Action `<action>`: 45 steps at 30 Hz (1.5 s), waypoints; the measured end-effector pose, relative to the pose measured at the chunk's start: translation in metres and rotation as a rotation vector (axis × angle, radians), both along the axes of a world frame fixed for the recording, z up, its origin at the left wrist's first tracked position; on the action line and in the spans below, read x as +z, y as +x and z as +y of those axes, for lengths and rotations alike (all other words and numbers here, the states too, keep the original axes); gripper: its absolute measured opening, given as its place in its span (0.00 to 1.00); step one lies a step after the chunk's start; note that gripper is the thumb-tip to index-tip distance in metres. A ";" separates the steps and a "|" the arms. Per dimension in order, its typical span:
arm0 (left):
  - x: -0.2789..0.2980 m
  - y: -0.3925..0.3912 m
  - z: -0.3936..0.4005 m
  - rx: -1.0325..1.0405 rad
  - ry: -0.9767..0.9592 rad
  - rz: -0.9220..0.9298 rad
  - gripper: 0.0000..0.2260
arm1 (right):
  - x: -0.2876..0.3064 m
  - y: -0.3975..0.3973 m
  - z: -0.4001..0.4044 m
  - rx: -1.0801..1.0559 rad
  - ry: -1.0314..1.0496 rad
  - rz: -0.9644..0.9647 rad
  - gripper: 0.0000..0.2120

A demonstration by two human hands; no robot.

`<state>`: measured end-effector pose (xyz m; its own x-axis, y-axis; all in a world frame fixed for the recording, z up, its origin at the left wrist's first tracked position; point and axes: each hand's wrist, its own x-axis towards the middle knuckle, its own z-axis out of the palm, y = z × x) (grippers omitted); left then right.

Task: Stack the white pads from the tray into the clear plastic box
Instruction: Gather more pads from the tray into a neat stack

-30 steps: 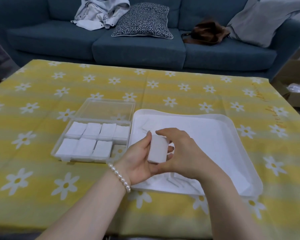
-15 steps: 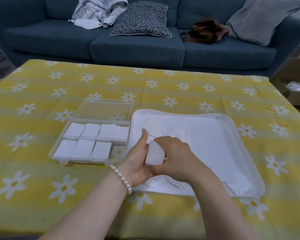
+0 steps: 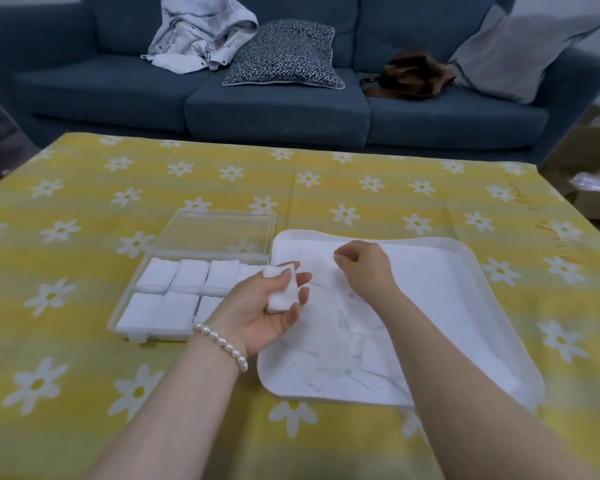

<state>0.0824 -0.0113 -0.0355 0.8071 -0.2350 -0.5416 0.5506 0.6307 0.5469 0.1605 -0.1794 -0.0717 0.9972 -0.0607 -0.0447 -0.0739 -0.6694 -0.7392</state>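
Head view: a blue sofa [image 3: 278,109] is seen behind a table [image 3: 361,188] covered by a yellow daisy-print cloth. On the table a white tray [image 3: 471,258] is placed at the right, loose white pads [image 3: 329,358] lying in it, though their edges are hard to separate against the white. Just beside it at the left a clear plastic box [image 3: 153,306] is set, its lid laid open at the far side and its compartments filled with stacked pads. A small stack of pads [image 3: 281,289] is gripped in the left hand [image 3: 264,306], palm up, over the gap between box and tray. The right hand [image 3: 364,268] is held above the tray's far part, fingers curled; what, if anything, is pinched cannot be told.
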 end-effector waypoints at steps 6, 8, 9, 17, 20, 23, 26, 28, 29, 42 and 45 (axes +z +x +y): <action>0.001 0.002 0.008 0.002 -0.026 0.028 0.07 | -0.016 0.050 0.036 0.146 -0.387 0.180 0.32; 0.001 0.003 0.009 0.002 -0.042 0.035 0.07 | -0.011 0.057 0.044 0.166 -0.379 0.262 0.32; 0.001 0.003 0.010 0.005 -0.045 0.039 0.07 | -0.008 0.059 0.046 0.176 -0.366 0.306 0.32; 0.005 0.001 0.011 0.007 -0.010 0.065 0.07 | 0.006 0.031 0.034 0.101 -0.164 0.309 0.11; 0.004 0.000 0.006 -0.026 -0.001 0.079 0.08 | 0.021 0.006 0.014 -0.044 0.166 0.145 0.07; 0.002 -0.001 -0.002 -0.081 0.026 0.083 0.08 | 0.050 -0.029 -0.011 0.012 0.444 0.088 0.08; 0.000 -0.004 -0.010 -0.164 0.044 0.081 0.08 | 0.070 -0.060 -0.025 0.244 0.675 0.169 0.10; -0.001 -0.008 -0.015 -0.259 0.021 0.066 0.11 | 0.076 -0.071 -0.024 0.346 0.655 0.224 0.13; -0.002 -0.010 -0.017 -0.308 0.005 0.045 0.14 | 0.077 -0.073 -0.021 0.370 0.586 0.230 0.15; -0.013 -0.008 -0.029 -0.316 -0.082 -0.039 0.31 | 0.068 -0.072 0.000 0.208 0.391 0.146 0.11; -0.011 -0.009 -0.030 -0.275 -0.096 -0.017 0.29 | 0.064 -0.073 0.004 0.208 0.249 0.059 0.10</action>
